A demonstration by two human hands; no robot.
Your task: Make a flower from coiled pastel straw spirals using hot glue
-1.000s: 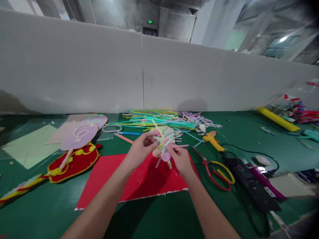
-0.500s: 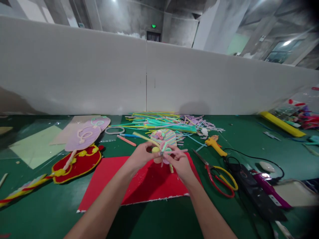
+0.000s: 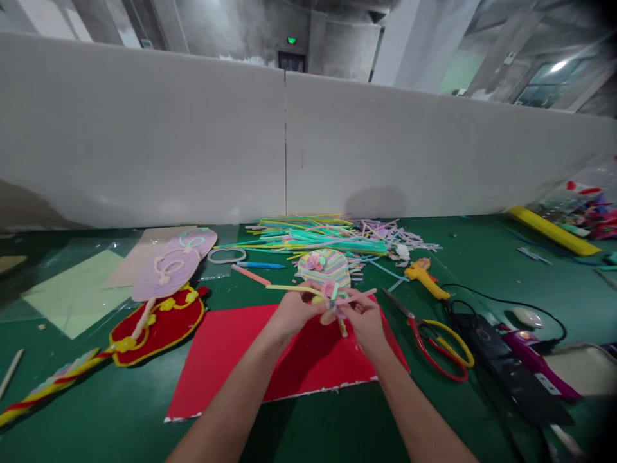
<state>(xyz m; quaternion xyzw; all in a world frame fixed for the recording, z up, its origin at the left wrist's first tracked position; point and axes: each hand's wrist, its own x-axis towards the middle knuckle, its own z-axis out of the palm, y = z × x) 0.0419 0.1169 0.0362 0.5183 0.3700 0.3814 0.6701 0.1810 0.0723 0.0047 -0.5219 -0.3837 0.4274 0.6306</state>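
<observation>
The pipe-cleaner bunch [image 3: 331, 292] is up in both hands, over the back edge of the red board [image 3: 226, 341]. The left hand [image 3: 299, 310] pinches one side, and the fingers of the right hand [image 3: 365, 319] pinch the other. It looks like a bending and joining step, which calls for a small, steady squeeze. A second ago the yellow stem [image 3: 289, 287] stood up; now it points left, nearly flat. The striped pad [image 3: 335, 267] lies just behind.
</observation>
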